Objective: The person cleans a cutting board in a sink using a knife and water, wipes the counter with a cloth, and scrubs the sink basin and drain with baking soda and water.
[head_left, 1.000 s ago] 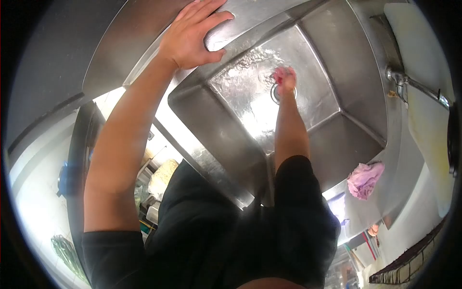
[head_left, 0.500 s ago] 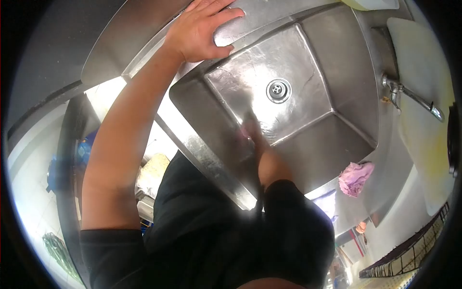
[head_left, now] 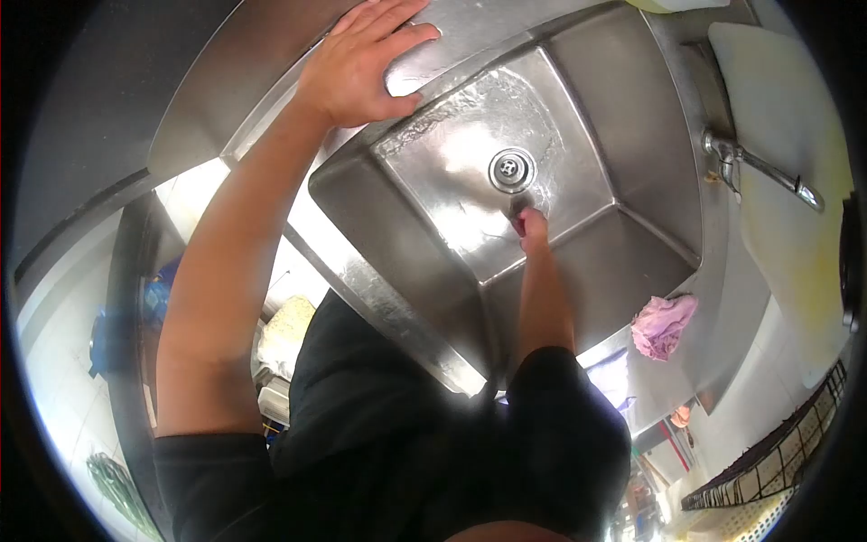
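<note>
My left hand lies with spread fingers on the steel rim at the far left edge of the sink, and nothing is in it. Down inside the basin, my right hand is closed just below the round drain. Something small and dark shows at its fingertips, against the basin floor, but I cannot make out what it is. Water glistens on the sink floor around the drain.
A tap stands at the right, before a pale, yellow-stained board. A crumpled pink cloth lies on the right-hand ledge. A black wire rack is at lower right. Part of a yellowish container shows at the top.
My right hand has swept from the near-left part of the basin floor rightward, closer to the drain. My left hand keeps its place on the rim. The view has shifted slightly.
</note>
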Demonstrator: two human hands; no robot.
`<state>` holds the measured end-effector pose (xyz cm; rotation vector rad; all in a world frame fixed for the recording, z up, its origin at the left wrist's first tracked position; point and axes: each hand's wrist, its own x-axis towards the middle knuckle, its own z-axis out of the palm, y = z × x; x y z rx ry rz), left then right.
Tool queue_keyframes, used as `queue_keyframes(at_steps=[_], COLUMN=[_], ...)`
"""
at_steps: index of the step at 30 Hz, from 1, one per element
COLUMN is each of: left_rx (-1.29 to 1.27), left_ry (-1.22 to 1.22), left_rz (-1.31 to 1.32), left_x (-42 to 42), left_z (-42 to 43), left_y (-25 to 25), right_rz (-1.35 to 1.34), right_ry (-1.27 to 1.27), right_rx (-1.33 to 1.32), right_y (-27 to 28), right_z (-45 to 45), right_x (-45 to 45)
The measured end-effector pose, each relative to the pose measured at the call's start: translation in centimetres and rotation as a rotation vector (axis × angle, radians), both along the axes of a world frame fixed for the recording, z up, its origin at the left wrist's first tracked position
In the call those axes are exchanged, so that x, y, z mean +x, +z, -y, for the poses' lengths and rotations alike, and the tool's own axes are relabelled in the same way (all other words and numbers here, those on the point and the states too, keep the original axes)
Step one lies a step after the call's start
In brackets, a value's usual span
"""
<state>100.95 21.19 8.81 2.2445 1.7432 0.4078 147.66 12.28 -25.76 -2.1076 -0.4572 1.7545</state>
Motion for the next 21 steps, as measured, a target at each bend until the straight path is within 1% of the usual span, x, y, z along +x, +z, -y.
queue_keyframes(at_steps=[3,4,6,7,9,10,11,13,14,16,19,21], left_rx=[-0.041,-0.037,-0.037,-0.053,-0.067,-0.074,-0.081,-0.079,-0.076,-0.064,-0.051,-0.052], left_ry=[0.013,0.025,0.027,0.036,0.04,0.043,0.047,0.044,0.042,0.043,0.044,0.043], left_rz=[-0.024,-0.024,-0.022,-0.036,-0.053,-0.061,-0.07,-0.074,-0.076,-0.066,-0.052,-0.046], left_x=[0.2,0.2,0.3,0.3,0.3,0.3,0.3,0.3,0.3,0.3,0.2,0.3], left_z=[0.0,0.1,0.1,0.1,0.0,0.0,-0.1,-0.1,-0.1,-0.1,-0.1,-0.1], left_y=[0.2,0.1,-0.1,0.0,0.1,0.1,0.1,0.0,0.0,-0.1,-0.1,-0.1], right_rz=[-0.023,-0.025,0.036,0.036,0.154,0.288,0.287,0.482,0.484,0.47,0.543,0.528], right_ry=[0.056,0.051,0.335,0.327,0.355,0.508,0.505,0.635,0.634,0.529,0.542,0.519], right_rx=[0.061,0.058,0.239,0.235,0.158,0.212,0.212,0.365,0.364,0.268,0.283,0.318], right_y=[2.7,2.0,0.0,0.8,3.3,2.8,2.4,2.2,2.4,2.5,1.9,0.9], right_z=[-0.3,-0.4,-0.7,-0.6,-1.5,-1.4,-1.1,-0.6,-0.4,-0.3,-0.1,0.2], right_x=[-4.9,-5.8,-7.0,-8.0,-10.1,-10.1,-9.9,-9.5,-9.2,-8.6,-7.5,-6.6])
